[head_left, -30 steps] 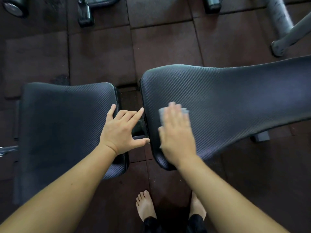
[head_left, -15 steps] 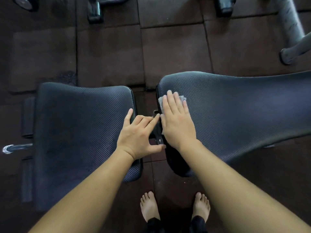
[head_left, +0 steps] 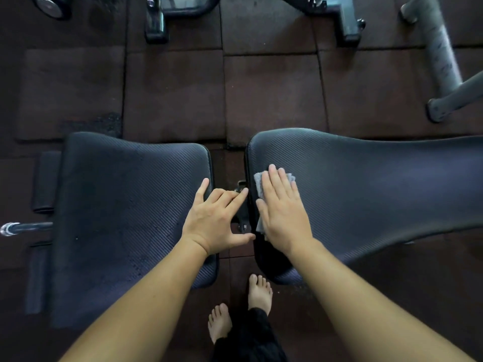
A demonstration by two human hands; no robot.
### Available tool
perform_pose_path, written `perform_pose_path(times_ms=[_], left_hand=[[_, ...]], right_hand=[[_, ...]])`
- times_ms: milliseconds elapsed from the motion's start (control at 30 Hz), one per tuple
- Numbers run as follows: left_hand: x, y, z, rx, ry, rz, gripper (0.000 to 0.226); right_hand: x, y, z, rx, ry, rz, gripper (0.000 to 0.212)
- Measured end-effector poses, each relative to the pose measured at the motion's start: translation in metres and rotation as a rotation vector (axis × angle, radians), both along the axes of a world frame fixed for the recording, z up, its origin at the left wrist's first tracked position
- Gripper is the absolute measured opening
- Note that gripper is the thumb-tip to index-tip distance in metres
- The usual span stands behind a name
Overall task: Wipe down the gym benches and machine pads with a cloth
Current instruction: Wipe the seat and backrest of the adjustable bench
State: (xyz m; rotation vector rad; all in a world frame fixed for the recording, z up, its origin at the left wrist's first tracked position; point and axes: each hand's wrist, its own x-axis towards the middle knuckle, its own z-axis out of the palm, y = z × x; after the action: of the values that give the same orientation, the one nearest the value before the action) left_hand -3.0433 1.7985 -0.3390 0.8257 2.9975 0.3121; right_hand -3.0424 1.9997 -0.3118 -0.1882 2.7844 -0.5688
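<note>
The person leans over a black bench. Their right hand [head_left: 283,212] lies flat, fingers straight and together, pressing a small grey cloth [head_left: 259,185] onto the back pad [head_left: 379,194] close to its left end. The left hand [head_left: 214,220] rests splayed on the right edge of the seat pad [head_left: 125,205], holding nothing, its forefinger and thumb reaching over the gap between the pads. Bare feet [head_left: 258,291] stand on the rubber floor tiles [head_left: 271,95] at the near side.

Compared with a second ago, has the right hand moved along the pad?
Yes. The right hand, flat on the cloth, has slid forward and left, closer to the far edge and gap-side end of the pad.
</note>
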Motion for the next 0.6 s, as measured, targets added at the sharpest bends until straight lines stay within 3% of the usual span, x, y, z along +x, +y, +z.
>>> perform_pose_path(times_ms=[100, 267, 333, 467, 600], left_hand=[[0.000, 0.000, 0.001, 0.011, -0.011, -0.002, 0.104], [0.000, -0.001, 0.005, 0.048, -0.053, -0.002, 0.103], [-0.001, 0.001, 0.008, 0.094, -0.090, 0.047, 0.098], [-0.001, 0.019, 0.021, 0.233, -0.184, 0.191, 0.086], [0.008, 0.037, 0.029, 0.424, -0.313, 0.310, 0.063]], right_hand=[[-0.018, 0.015, 0.017, -0.063, -0.025, 0.008, 0.065], [-0.051, 0.027, 0.040, 0.154, -0.033, 0.189, 0.058], [-0.060, 0.027, 0.045, 0.175, -0.072, 0.214, 0.046], [-0.069, 0.026, 0.058, 0.054, -0.153, 0.176, 0.016], [-0.068, 0.017, 0.079, -0.114, -0.165, 0.114, 0.009]])
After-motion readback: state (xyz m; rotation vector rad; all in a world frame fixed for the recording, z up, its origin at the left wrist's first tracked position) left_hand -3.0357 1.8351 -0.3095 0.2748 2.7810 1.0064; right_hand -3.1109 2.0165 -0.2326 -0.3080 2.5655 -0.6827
